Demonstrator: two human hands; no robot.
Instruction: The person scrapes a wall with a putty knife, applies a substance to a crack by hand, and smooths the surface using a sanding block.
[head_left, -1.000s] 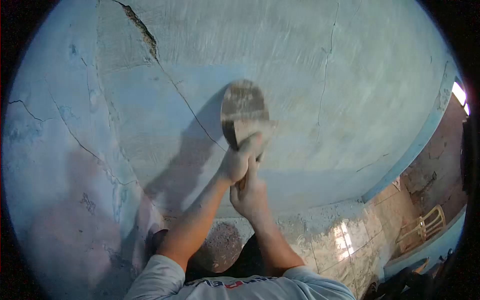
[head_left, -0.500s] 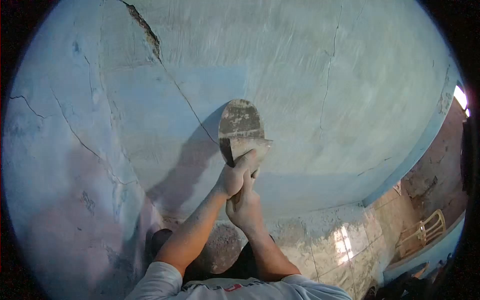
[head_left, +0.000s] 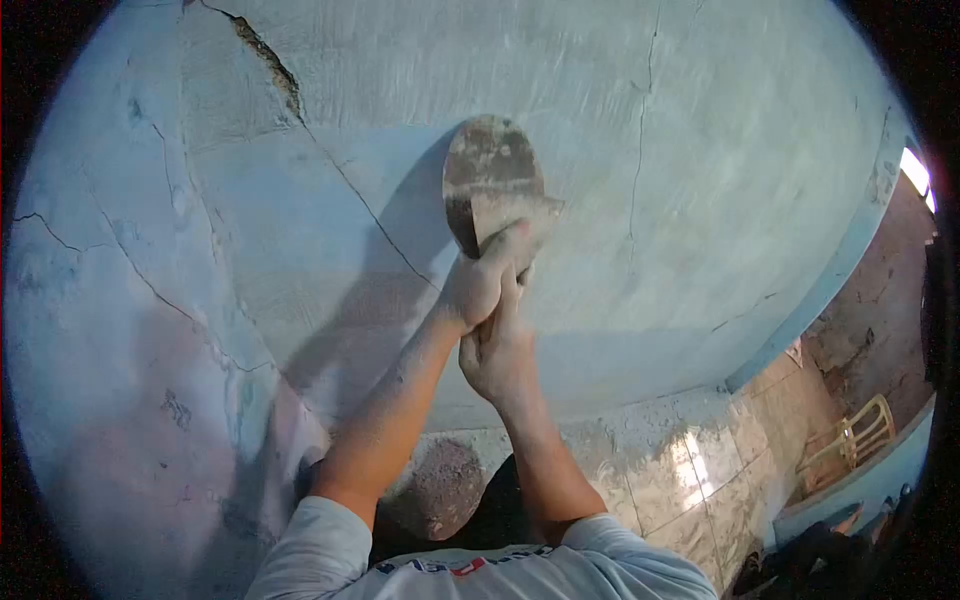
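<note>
Steel, plaster-crusted and rounded at its tip, the flat trowel blade (head_left: 492, 180) lies pressed against a cracked pale-blue plastered wall (head_left: 700, 200). The left hand (head_left: 482, 282) is clenched around the handle just under the blade; the right hand (head_left: 500, 360) grips directly below it. The trowel looks stiff and light, best held low on the handle.

The left hand (head_left: 485, 280) and the right hand (head_left: 500, 355) grip one scraper (head_left: 492, 185). Its blade stands above the fingers, against the wall (head_left: 700, 150).
</note>
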